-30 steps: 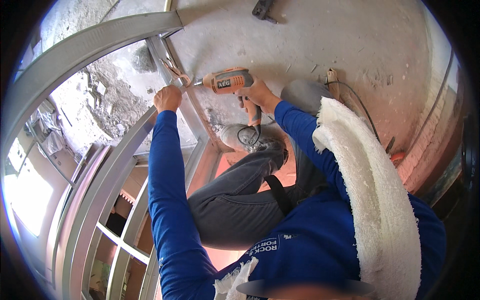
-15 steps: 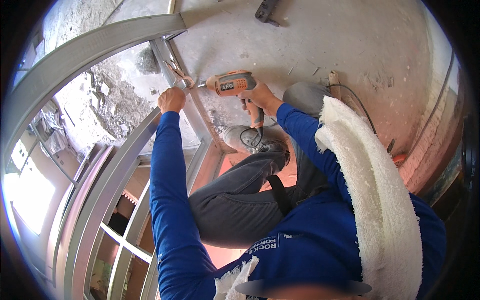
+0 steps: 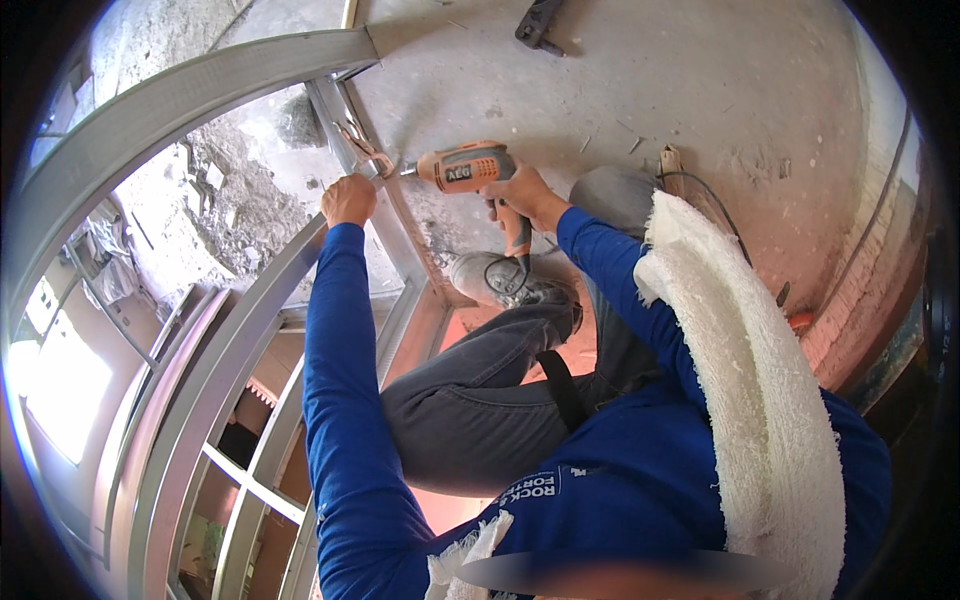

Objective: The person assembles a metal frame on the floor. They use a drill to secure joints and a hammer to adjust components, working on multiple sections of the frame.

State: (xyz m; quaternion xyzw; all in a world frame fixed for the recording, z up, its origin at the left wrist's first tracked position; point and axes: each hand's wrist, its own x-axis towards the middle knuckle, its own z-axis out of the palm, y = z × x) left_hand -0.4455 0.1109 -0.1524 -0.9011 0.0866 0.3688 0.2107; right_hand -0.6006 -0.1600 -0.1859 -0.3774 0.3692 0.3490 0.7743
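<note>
My right hand (image 3: pixel 528 197) is wrapped round the handle of an orange and grey power drill (image 3: pixel 465 167). The drill lies level, its bit pointing left at a metal stud of the frame. My left hand (image 3: pixel 349 200) is closed on the end of a curved metal stud (image 3: pixel 290 250), where it meets the straight metal stud (image 3: pixel 392 235). Just above that hand, a locking clamp (image 3: pixel 366 150) grips the joint, close to the drill's tip. The fingertips of my left hand are partly hidden, and the screw point is too small to make out.
A wide curved metal track (image 3: pixel 190 85) arches across the upper left. A dark tool (image 3: pixel 540 25) lies on the concrete floor at the top. Rubble (image 3: pixel 215 200) covers the ground beyond the frame. The drill's cord (image 3: pixel 505 280) hangs near my shoe (image 3: pixel 480 278). A white towel (image 3: pixel 745 400) drapes over my shoulder.
The whole view has shifted slightly, so things sit a little lower and to the right. Both hands keep their holds, and the drill stays at the joint.
</note>
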